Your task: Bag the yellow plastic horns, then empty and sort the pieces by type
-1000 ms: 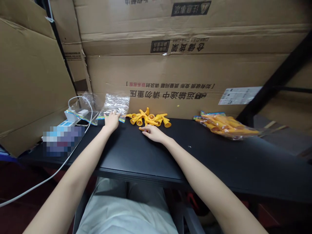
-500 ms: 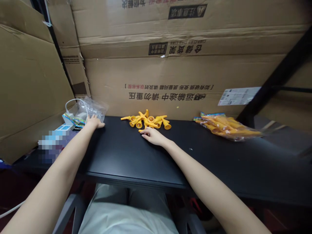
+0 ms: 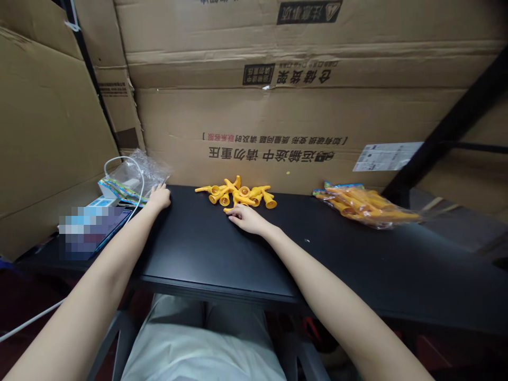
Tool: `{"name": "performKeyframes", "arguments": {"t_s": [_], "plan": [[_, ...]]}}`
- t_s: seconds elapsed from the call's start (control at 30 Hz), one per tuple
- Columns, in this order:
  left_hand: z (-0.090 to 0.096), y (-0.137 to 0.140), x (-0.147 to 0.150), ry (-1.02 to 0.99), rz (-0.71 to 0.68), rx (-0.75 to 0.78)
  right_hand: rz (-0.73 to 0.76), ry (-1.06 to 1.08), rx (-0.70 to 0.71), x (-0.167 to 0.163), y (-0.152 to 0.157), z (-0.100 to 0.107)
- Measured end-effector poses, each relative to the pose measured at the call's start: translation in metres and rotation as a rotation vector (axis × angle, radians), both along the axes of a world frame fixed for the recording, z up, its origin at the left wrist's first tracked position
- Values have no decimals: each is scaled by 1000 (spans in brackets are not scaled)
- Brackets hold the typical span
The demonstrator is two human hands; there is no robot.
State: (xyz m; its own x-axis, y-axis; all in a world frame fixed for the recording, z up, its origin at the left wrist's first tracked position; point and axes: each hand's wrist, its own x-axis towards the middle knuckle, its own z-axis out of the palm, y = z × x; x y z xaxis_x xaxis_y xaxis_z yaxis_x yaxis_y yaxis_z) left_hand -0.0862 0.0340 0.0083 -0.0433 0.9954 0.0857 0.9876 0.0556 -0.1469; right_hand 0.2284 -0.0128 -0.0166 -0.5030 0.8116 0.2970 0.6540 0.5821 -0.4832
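My right hand [image 3: 246, 218] rests on the black table with fingers curled round a yellow plastic horn [image 3: 226, 210], whose tip pokes out beyond the fingertips. Just behind it lies a loose pile of yellow horns [image 3: 242, 194], several showing round flared mouths. On the left, my left hand [image 3: 160, 197] is at the near right edge of a clear plastic bag [image 3: 141, 172] with a colourful printed strip. Its fingers are partly spread and reach toward the bag; no held thing shows in them.
A clear bag packed with yellow horns [image 3: 365, 205] lies to the right. On the left are a phone [image 3: 115, 227], a white-and-blue box [image 3: 103, 202] and a white cable [image 3: 143, 182]. Cardboard [image 3: 238, 114] walls the back of the black table [image 3: 206, 254].
My left hand has shifted slightly right, its fingers drawn closer together by the bag. My right hand stays at the yellow horn. The view has shifted a little, and more of the phone shows.
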Motion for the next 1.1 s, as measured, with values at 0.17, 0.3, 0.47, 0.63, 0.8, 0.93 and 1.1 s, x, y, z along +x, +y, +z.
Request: {"name": "performKeyframes", "arguments": {"t_s": [0.17, 0.3, 0.47, 0.63, 0.8, 0.93, 1.1], "plan": [[13, -6, 46, -309, -82, 48, -39, -13, 32, -3, 0, 1], [19, -16, 93, -611, -179, -43, -77, -80, 80, -4, -1, 1], [-2, -31, 128, -629, -309, -56, -136, -51, 40, -2, 1, -3], [-22, -44, 128, -443, -442, -89, -151, 206, -27, 6, 12, 0], [-19, -44, 122, -437, -476, -162, -572, 350, 187, 51, 31, 20], [-15, -45, 124, -437, -475, -174, -927, 252, 394, 108, 35, 17], [-16, -46, 124, -441, -475, -180, -1073, 61, 106, 143, 40, -12]]}}
